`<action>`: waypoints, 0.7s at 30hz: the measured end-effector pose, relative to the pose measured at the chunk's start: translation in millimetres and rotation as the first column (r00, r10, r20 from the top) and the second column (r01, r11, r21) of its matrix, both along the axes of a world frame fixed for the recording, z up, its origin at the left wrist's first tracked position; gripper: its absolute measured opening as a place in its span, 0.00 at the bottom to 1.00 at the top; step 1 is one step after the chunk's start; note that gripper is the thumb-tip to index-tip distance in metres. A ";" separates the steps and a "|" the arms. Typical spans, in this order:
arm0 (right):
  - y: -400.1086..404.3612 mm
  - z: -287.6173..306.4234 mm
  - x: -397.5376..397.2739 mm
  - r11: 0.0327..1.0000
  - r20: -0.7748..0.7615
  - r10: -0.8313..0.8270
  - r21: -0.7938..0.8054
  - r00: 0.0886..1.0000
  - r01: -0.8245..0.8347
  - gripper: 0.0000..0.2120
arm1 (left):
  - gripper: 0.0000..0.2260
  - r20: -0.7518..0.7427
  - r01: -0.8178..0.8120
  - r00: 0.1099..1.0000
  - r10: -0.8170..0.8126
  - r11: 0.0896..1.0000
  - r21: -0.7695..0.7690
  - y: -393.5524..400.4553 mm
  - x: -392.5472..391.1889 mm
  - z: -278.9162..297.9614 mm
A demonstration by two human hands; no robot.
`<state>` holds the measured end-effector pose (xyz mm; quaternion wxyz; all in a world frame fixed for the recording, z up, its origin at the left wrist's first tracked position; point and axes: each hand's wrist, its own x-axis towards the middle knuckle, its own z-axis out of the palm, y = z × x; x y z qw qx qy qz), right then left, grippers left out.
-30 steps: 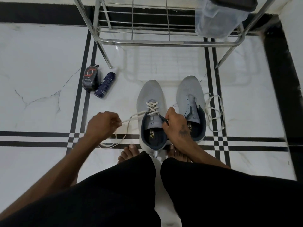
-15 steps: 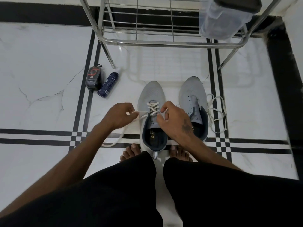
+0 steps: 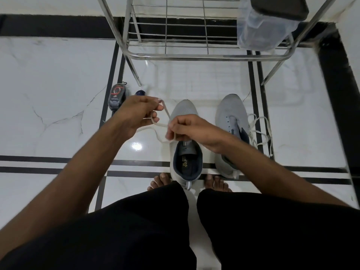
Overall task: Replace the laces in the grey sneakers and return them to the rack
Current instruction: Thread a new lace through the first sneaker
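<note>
Two hands work one white lace (image 3: 162, 125) above the left grey sneaker (image 3: 186, 152). The left hand (image 3: 136, 114) is raised just left of the shoe's toe, fingers curled, pinching a strand of the lace between thumb and fingertips; the strand runs down and across toward the other hand. The right hand (image 3: 192, 129) sits over the shoe's tongue, fingers bunched and pinching the lace close to the eyelets, hiding the laced part beneath it. A slack length trails off to the left behind the left wrist.

The right grey sneaker (image 3: 231, 117) stands just beside the first, toe pointing the same way, with a second white lace (image 3: 261, 131) lying loose in loops against its outer side on the floor. Both shoes rest on the white marble floor (image 3: 58, 94) in front of the metal rack (image 3: 194, 55). Bare toes show at the heel of the left shoe. A dark shoe-polish applicator (image 3: 116, 96) lies on the floor behind the left hand. A clear plastic container (image 3: 261, 34) sits on the rack's right end.
</note>
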<state>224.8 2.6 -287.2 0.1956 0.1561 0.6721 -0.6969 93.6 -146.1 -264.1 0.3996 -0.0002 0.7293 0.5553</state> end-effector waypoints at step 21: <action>36.1 -30.2 26.9 0.938 0.048 -0.287 0.219 0.957 0.270 0.08 | 0.05 -0.582 0.312 0.569 -0.581 0.807 -0.501 -5.1 50.2 -62.3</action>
